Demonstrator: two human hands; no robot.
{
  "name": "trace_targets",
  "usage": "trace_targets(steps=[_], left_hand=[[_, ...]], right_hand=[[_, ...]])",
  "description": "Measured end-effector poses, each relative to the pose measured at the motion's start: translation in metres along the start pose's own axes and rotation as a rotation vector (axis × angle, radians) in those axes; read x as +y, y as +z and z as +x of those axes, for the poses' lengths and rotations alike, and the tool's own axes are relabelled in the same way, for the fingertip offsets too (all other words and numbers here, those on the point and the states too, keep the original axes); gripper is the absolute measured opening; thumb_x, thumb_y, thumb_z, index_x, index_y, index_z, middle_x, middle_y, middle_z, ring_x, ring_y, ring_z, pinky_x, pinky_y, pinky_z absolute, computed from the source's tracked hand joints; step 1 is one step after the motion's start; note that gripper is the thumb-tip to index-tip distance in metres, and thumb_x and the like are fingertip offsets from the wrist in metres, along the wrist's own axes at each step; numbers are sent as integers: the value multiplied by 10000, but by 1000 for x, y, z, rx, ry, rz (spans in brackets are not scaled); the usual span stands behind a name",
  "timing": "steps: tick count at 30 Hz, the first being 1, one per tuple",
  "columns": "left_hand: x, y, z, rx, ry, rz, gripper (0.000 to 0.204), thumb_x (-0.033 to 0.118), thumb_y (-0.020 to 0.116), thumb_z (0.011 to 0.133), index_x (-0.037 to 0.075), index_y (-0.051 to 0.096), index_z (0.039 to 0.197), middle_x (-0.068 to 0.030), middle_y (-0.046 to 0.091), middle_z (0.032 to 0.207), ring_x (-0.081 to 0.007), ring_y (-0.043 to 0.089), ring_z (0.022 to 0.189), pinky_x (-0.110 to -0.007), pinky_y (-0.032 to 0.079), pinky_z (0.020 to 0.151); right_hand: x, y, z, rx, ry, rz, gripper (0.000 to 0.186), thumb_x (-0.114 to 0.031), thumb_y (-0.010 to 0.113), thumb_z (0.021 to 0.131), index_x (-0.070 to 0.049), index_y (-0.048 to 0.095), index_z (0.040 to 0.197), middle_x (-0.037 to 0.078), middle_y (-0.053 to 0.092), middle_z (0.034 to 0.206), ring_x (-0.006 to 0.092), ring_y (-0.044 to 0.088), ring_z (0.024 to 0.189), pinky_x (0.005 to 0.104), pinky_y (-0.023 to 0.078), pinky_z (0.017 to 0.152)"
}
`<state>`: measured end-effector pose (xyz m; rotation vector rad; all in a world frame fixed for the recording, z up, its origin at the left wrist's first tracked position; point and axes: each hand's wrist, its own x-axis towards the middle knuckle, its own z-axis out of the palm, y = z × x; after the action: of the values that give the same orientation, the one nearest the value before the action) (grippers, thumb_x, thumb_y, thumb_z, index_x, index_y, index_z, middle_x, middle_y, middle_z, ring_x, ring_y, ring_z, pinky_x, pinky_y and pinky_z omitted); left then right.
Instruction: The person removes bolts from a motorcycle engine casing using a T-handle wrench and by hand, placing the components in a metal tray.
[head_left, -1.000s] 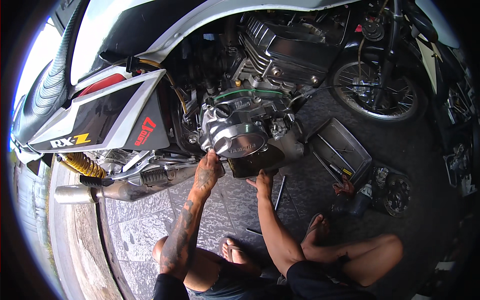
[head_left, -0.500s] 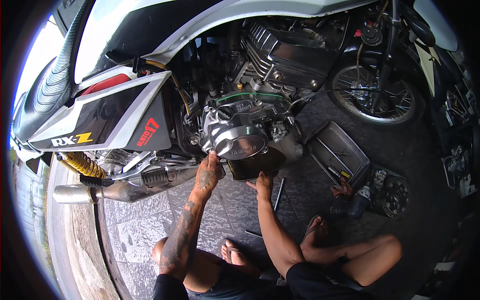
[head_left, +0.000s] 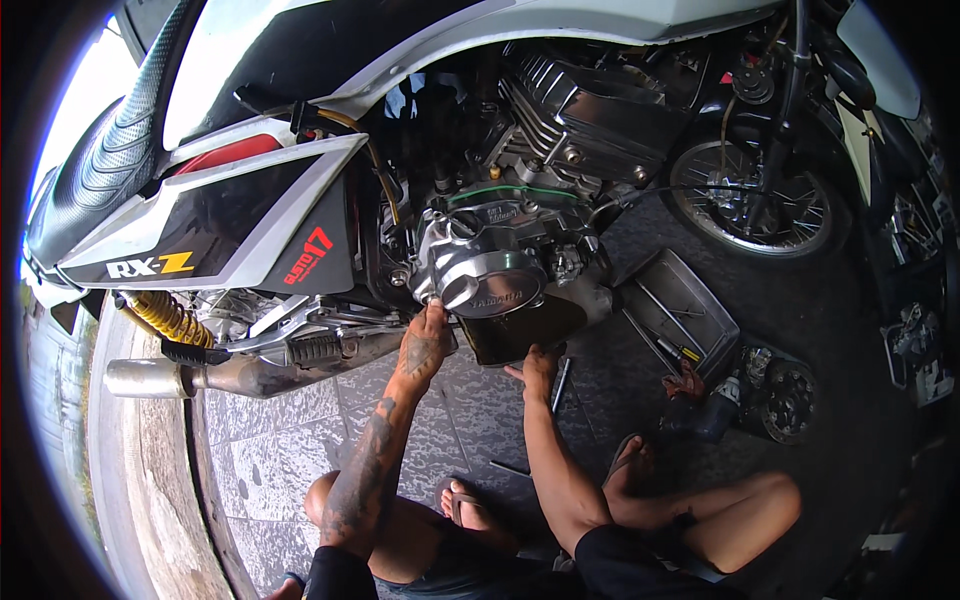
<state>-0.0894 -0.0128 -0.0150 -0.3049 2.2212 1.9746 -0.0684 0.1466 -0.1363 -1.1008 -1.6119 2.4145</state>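
Observation:
Silver engine cover (head_left: 490, 270), round and polished, sits low on the side of a white and black motorcycle (head_left: 230, 215). My left hand (head_left: 424, 345) reaches up to the cover's lower left edge, its fingers pinched together there; whatever they hold is hidden. Below the cover a shallow dark pan (head_left: 500, 345) with dark liquid tilts under the engine. Closed on the pan's near rim is my right hand (head_left: 538, 372), one digit stretching left along it.
A grey tray (head_left: 690, 290) with long metal tools stands right of the engine. Near it lie a dark bottle (head_left: 718, 405) and a round metal part (head_left: 788, 408). A metal rod (head_left: 562, 385) rests on the tiles. The exhaust pipe (head_left: 250, 380) runs low at left.
The engine and bike body appear slightly further right, and my right hand with the pan shifts right too. My left hand stays at the cover's edge. Part of a foot appears at lower left.

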Motion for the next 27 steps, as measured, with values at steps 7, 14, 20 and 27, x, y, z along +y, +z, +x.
trace_targets(steps=[7, 14, 20, 27], left_hand=[[10, 7, -5, -31, -17, -65, 352, 435, 366, 958, 132, 433, 792, 71, 323, 564, -41, 299, 466, -218, 243, 441], [9, 6, -4, -14, -3, -54, 357, 435, 360, 957, 130, 436, 788, 63, 336, 569, -48, 313, 474, -222, 260, 449], [13, 6, -7, 6, -7, 11, 371, 442, 349, 955, 125, 445, 788, 53, 363, 581, -57, 339, 491, -225, 271, 457], [6, 4, -1, -5, 12, -1, 367, 451, 351, 955, 140, 449, 785, 57, 366, 591, -58, 344, 496, -224, 281, 463]], right_hand=[[-3, -2, 1, -42, 2, -16, 402, -64, 385, 894, 83, 332, 1265, 234, 447, 1196, 338, 580, 923, 433, 606, 635], [-8, -1, -4, -46, -6, -33, 392, -63, 368, 898, 95, 341, 1255, 233, 457, 1179, 323, 581, 928, 418, 607, 640], [-15, -1, -10, -66, -15, -72, 391, -58, 368, 895, 114, 335, 1245, 239, 457, 1176, 324, 588, 910, 419, 607, 641], [-10, 0, -6, -78, -23, -74, 424, -54, 378, 893, 114, 291, 1273, 253, 442, 1202, 348, 575, 949, 442, 601, 660]])
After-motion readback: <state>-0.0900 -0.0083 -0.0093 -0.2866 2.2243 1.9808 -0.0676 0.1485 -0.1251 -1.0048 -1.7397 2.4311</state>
